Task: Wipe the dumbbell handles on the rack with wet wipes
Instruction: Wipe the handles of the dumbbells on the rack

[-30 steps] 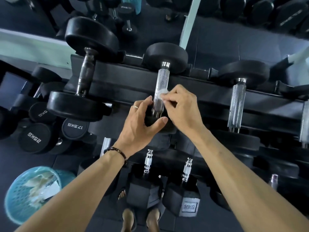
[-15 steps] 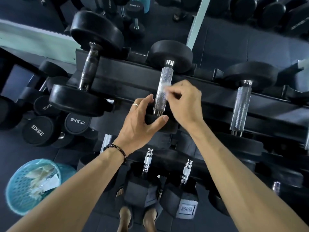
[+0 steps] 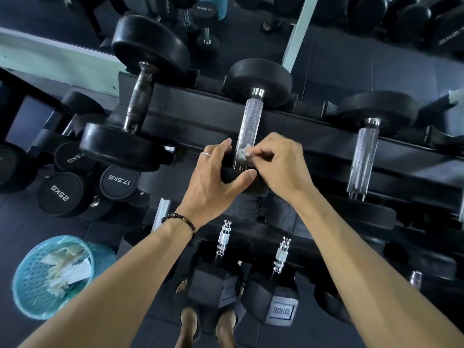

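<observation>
Open gaps flank the knurled handle (image 3: 248, 129); black end weights (image 3: 259, 81) bound it.

A gym, probably its free-weights corner: a black rack (image 3: 313, 136) loaded with kilogram-marked dumbbells (image 3: 118, 181)

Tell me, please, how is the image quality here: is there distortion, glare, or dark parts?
Head view: wide-angle bending curves the rack rail and stretches both forearms; the knurled handle under the wet wipe glints softly without blown-out glare; both hands, left and right, are sharp; lower shelves fall into deep shadow.
</observation>
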Available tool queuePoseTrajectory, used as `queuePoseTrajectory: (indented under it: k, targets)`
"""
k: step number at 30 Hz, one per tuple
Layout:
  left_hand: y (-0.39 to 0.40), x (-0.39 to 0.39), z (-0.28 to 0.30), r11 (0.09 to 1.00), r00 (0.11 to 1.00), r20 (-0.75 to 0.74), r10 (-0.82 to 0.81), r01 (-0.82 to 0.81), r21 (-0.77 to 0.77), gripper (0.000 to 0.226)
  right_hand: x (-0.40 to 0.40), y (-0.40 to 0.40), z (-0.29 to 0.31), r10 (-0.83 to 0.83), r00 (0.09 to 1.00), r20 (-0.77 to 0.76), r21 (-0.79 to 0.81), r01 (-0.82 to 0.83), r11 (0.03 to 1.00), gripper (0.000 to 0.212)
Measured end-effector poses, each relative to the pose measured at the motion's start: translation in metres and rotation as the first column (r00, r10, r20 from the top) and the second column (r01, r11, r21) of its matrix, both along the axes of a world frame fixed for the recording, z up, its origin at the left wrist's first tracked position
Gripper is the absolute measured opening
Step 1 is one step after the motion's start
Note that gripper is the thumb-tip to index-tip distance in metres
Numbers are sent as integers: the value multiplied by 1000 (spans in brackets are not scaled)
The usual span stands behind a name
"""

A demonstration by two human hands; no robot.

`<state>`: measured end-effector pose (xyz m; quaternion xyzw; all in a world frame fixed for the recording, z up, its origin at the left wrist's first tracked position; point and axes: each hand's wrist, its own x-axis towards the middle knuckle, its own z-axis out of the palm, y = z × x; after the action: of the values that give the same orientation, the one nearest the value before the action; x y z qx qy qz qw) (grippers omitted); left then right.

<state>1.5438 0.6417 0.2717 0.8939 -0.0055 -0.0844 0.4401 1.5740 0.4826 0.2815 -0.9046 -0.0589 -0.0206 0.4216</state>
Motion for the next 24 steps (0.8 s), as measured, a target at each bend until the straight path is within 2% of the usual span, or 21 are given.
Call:
queuePoseTrajectory:
  k: [6,10,12,15,18,22,24]
  targets:
    - [-6,-10,3,994,984,-154,89,-97,-46,103,27,3,2,-130,990,57,72,126,989,12]
    - [-4,-6,3,995,981,-169,92,-96,-19,114,8,-3,1,112,981,-160,23,-110,994,18]
    - [-3,-6,2,995,980,-178,91,-98,-32,114,11,-5,5,191,962,-194,0,-195,981,18]
    - [-2,-7,2,994,981,-177,80,-91,-55,113,27,-1,8,87,994,-66,21,-86,996,8]
    - [0,-7,2,993,981,-177,74,-88,-73,114,26,2,5,-55,998,-1,78,55,995,12]
    - [1,-7,3,993,981,-182,65,-81,-83,111,0,0,0,14,983,-181,56,-4,998,17]
    - [2,-7,3,992,981,-180,66,-84,-92,110,3,-2,4,53,978,-200,40,-46,998,18]
